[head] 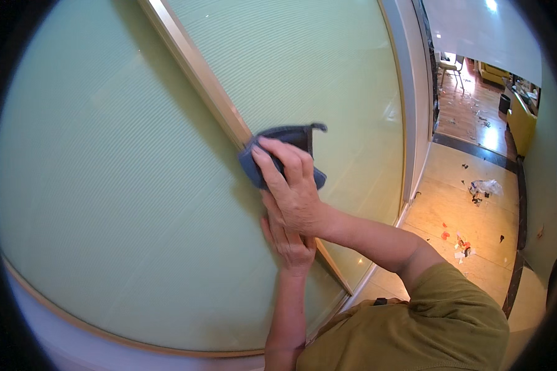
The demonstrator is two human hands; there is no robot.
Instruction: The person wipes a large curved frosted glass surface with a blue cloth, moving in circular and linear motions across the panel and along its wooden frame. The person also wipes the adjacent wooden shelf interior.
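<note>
My right hand [293,185] grips a folded dark blue cloth [253,168] and presses it against the narrow metal stile [204,83] of a glass sliding door. One end of the cloth stands away from the door and curls over at its tip. Just below, my left hand [285,241] lies along the same stile, its fingers partly hidden under my right hand and wrist. Nothing shows in its grasp. Pale green ribbed glass panels [120,185] spread on both sides of the stile.
A metal bottom rail [134,341] edges the glass. On the tiled floor [399,259] to the right lie a clear plastic bag [488,187] and scattered scraps [464,246]. Beyond a dark threshold [476,150] are a chair [452,66], a black bin [504,103] and yellow furniture [522,123].
</note>
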